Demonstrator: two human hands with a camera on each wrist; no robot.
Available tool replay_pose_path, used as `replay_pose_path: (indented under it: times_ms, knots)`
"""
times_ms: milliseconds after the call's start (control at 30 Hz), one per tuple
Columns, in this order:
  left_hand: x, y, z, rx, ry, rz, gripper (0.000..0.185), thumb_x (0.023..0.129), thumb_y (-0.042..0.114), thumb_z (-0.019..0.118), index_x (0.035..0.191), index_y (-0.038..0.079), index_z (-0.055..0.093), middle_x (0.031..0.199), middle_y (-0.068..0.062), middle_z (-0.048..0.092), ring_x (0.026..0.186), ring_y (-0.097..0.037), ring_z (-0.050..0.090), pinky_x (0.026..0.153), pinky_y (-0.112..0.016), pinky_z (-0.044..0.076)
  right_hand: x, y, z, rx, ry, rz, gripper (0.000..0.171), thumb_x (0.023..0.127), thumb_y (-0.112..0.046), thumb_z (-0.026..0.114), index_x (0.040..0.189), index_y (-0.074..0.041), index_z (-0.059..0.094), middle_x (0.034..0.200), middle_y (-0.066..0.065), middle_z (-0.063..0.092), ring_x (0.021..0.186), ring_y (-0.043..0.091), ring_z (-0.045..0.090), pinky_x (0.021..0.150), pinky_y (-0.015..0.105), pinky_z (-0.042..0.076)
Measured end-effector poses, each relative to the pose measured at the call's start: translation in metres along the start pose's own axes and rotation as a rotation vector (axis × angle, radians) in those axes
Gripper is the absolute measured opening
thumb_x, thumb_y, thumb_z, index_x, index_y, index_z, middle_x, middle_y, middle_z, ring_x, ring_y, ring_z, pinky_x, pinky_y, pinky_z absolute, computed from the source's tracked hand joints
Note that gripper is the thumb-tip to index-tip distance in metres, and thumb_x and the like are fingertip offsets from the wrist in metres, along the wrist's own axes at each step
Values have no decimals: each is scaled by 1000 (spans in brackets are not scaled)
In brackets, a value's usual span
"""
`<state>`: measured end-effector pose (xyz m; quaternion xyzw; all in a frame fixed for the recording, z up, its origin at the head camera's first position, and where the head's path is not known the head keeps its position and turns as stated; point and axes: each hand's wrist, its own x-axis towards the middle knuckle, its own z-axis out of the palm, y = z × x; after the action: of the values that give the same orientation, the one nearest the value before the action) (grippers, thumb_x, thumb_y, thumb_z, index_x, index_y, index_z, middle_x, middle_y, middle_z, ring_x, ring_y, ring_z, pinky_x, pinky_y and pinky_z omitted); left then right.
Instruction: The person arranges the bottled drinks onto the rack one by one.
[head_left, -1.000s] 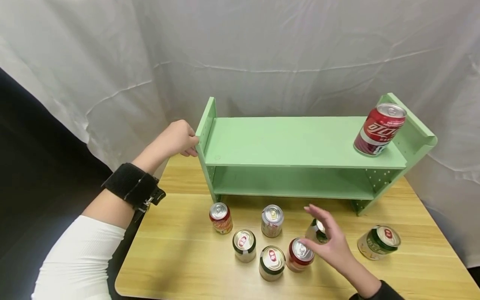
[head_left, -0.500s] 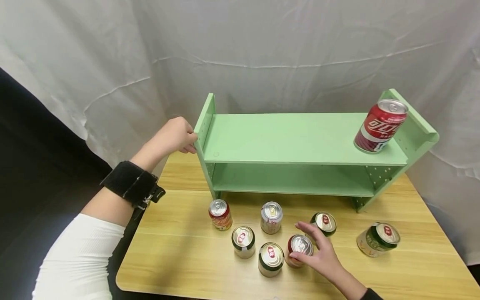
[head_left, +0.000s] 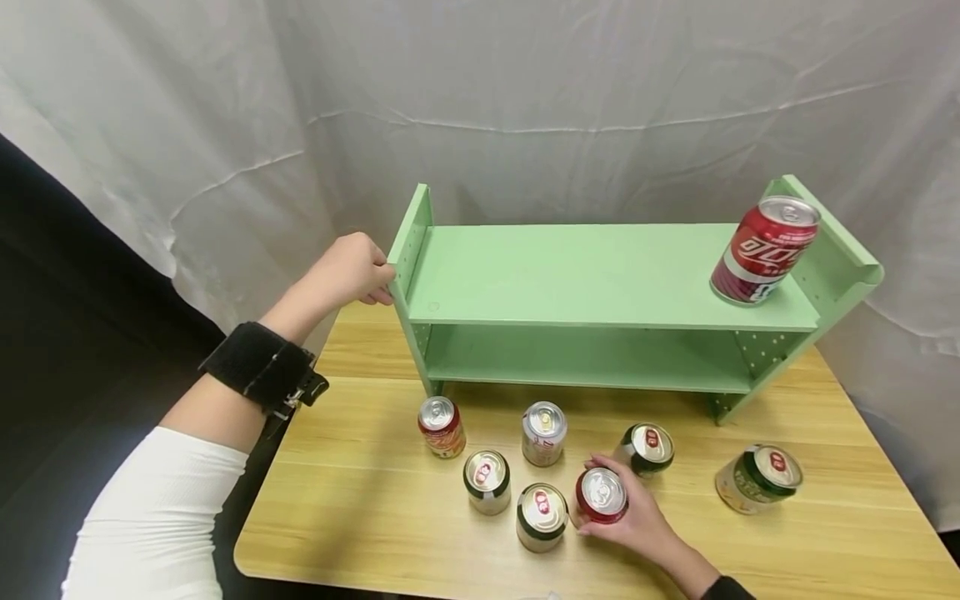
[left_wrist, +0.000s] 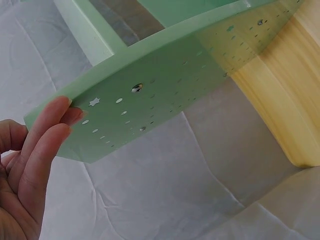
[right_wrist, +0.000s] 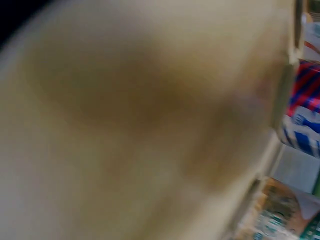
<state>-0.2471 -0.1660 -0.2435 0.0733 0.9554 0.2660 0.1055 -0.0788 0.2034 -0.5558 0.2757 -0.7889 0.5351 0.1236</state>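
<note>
My right hand grips a red-rimmed drink can that stands near the front of the table, thumb on its near side and fingers round the far side. In the right wrist view, a pale blur fills most of the frame; a red, blue and white can shows at the right edge. At the left end of a green two-tier shelf, my left hand holds the upright side panel by its edge, several fingertips against the outer face.
A larger red can stands on the upper tier, at the right. On the wooden table, several smaller cans surround the right hand, including a green-rimmed one just left and another behind it. A green-and-cream can is farther right.
The right hand has come down and left onto the red-rimmed can, and its fingers have closed round it. The left hand keeps its hold on the shelf's side panel.
</note>
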Motion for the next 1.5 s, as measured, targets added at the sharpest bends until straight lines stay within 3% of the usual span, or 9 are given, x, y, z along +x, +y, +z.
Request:
replay_pose_path:
  times_ms: [133,267,467,767,1000,1100,1233,1400,1500]
  knots:
    - [-1,0,-3,8,10,-9,24,89,4,44,82,-6,65,83,-21,71,67,-20,71,62,-30,59,2,-3,1,83,-9,42,98,44,5,89,126,18,39,113,26,58,114,-5,51,98,8,37]
    - [0,1,-5,11,12,-11,25,89,4,44,87,-8,66,82,-20,71,67,-20,71,62,-30,59,2,-1,2,151,2,79,90,48,8,87,124,17,40,119,6,61,112,-5,52,96,8,39]
    - [2,1,-2,16,-7,-30,24,91,5,45,87,-6,66,81,-18,71,68,-20,71,64,-30,59,-5,-3,9,129,63,130,78,50,12,84,117,13,45,116,-15,58,106,-6,54,92,8,42]
    - [1,-1,2,-12,-29,-28,24,92,4,45,90,-8,66,89,-22,70,71,-21,71,65,-29,59,-20,13,20,122,140,172,80,47,12,84,118,7,48,113,-6,62,105,-1,56,92,9,43]
    - [-1,1,-2,-8,-31,-8,24,92,4,45,88,-7,66,86,-22,71,70,-21,71,65,-30,59,-8,8,11,101,153,86,83,44,16,82,118,12,46,116,-5,61,108,-2,55,93,8,42]
    - [-1,0,-1,-12,-30,12,24,91,4,44,80,-6,63,83,-21,71,70,-21,71,64,-29,59,1,-5,6,55,197,110,85,42,16,83,118,13,46,114,-9,60,106,-4,54,91,7,42]
    - [-2,-2,-1,-5,-12,25,26,88,3,43,70,-2,60,78,-19,71,67,-20,71,61,-29,59,18,-33,-3,-47,261,248,85,43,8,87,119,5,49,111,-13,58,102,-7,53,88,7,43]
    - [-1,-4,-2,-12,-10,28,25,87,3,44,74,-3,64,78,-18,71,66,-20,71,61,-29,59,41,-65,-18,-164,262,336,84,46,-1,90,120,1,50,109,2,61,99,-7,52,86,11,44]
    - [1,-4,-1,-9,-16,30,25,88,3,44,77,-4,65,78,-18,71,66,-20,71,61,-29,59,52,-81,-29,-159,246,343,83,49,-3,91,120,1,49,108,1,60,98,-5,54,85,11,46]
